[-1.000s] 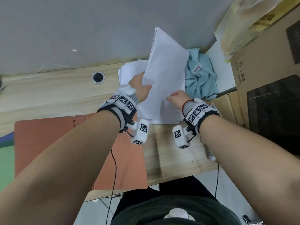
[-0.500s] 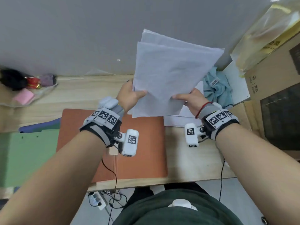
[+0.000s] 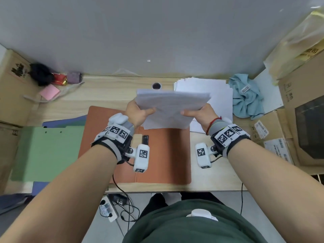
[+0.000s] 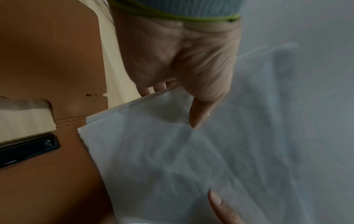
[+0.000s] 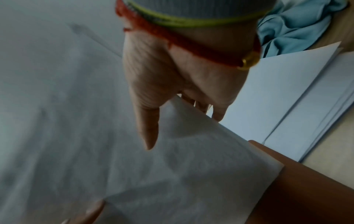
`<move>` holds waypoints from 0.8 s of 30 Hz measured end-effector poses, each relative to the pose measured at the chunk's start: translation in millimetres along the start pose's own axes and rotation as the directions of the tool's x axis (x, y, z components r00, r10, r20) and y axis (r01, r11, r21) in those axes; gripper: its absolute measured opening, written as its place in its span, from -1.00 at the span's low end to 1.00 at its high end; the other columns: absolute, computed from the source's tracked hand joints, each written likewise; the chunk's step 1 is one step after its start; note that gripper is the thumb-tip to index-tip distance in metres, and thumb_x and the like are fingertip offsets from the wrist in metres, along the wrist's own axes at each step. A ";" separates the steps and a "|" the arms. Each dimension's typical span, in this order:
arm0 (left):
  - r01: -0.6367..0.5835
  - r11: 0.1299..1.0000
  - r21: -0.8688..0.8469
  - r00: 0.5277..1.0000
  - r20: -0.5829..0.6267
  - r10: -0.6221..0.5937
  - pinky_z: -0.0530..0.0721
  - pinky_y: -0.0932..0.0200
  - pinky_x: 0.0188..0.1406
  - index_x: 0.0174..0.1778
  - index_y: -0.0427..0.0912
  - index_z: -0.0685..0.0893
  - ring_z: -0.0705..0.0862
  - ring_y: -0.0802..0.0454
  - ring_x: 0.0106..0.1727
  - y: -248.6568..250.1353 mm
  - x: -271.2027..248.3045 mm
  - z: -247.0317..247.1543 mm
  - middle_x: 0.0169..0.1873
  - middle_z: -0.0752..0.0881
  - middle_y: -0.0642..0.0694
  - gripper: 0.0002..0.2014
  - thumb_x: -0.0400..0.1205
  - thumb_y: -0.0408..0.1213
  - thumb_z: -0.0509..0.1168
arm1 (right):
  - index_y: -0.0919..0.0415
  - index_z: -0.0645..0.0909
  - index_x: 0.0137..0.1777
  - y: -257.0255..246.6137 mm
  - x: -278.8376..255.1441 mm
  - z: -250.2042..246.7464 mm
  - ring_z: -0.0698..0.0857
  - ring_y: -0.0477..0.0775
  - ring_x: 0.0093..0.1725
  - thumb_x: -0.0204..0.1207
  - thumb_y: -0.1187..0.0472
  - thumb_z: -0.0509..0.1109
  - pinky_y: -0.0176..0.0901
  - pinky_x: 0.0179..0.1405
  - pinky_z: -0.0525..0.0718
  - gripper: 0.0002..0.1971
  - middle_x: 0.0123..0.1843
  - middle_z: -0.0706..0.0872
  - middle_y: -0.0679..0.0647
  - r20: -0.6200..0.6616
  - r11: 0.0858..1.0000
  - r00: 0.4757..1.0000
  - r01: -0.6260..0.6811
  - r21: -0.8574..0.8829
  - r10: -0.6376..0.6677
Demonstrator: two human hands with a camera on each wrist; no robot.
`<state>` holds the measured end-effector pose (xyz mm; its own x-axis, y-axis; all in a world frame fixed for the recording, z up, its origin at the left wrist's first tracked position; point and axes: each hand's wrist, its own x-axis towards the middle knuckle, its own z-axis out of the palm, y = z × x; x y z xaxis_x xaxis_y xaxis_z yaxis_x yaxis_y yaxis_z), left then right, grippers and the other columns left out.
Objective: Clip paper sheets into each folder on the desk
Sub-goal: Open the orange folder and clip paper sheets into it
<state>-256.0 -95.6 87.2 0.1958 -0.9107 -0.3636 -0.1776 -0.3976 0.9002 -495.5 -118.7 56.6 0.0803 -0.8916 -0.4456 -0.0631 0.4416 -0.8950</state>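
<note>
Left hand: left hand (image 3: 138, 113) pinches the sheaf's left edge, thumb on top, fingers beneath.
Right hand: right hand (image 3: 199, 114) pinches the right edge likewise.
Paper: thin sheaf of white paper sheets (image 3: 172, 106) held above the open rust-brown card folder (image 3: 166, 155).
Clip: black metal clip bar (image 3: 145, 139) near the folder's spine, uncovered.

Crumpled blue cloth (image 3: 246, 97) at the back right of the wooden desk (image 3: 105, 95), near big cardboard boxes (image 3: 301, 109). Pink sticky pad (image 3: 50, 92), black fluffy thing (image 3: 41, 73) and shiny red thing (image 3: 60, 79) at the back left. White power strip (image 3: 107, 210) and black cables on the floor below.
</note>
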 end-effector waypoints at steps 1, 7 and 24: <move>-0.005 1.000 0.021 1.000 -0.005 0.005 0.75 0.36 -0.09 0.18 -0.33 0.73 0.77 0.03 -0.03 0.1 -1.3 -0.7 0.04 0.79 -0.11 -0.62 0.44 -0.43 0.58 | 0.16 0.80 0.03 0.8 -0.6 0.1 0.82 0.11 0.12 0.20 0.41 0.69 0.11 0.27 0.71 -0.62 0.07 0.86 0.11 -0.006 1.000 1.000 -0.006 -0.005 0.006; -0.012 0.992 0.126 1.000 -0.022 0.015 0.57 0.54 -0.46 0.13 -0.36 0.75 0.70 0.04 -0.13 -1.2 -6.4 0.7 -0.09 0.73 -0.08 -0.65 0.43 -0.43 0.58 | 0.10 0.78 0.00 2.8 -4.6 4.7 0.81 0.06 0.10 0.25 0.44 0.67 0.06 0.27 0.71 -0.64 0.05 0.85 0.05 -0.010 0.999 1.000 -0.020 -0.050 0.019; 0.074 0.983 0.166 0.996 -0.052 -0.066 0.61 0.18 -0.07 0.17 -0.38 0.73 0.69 -0.01 -0.07 -18.1 1.1 -2.0 -0.07 0.71 -0.08 -0.66 0.49 -0.39 0.53 | 0.08 0.75 0.01 0.6 -2.3 10.6 0.79 0.10 0.08 0.39 0.36 0.62 0.10 0.29 0.70 -0.74 0.06 0.83 0.09 -0.058 0.993 0.998 -0.032 -0.117 0.026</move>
<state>-250.6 -89.2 71.0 0.2575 -0.8752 -0.4095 -0.3204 -0.4772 0.8183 -485.2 -115.3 56.9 0.0209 -0.8843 -0.4664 -0.1820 0.4554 -0.8715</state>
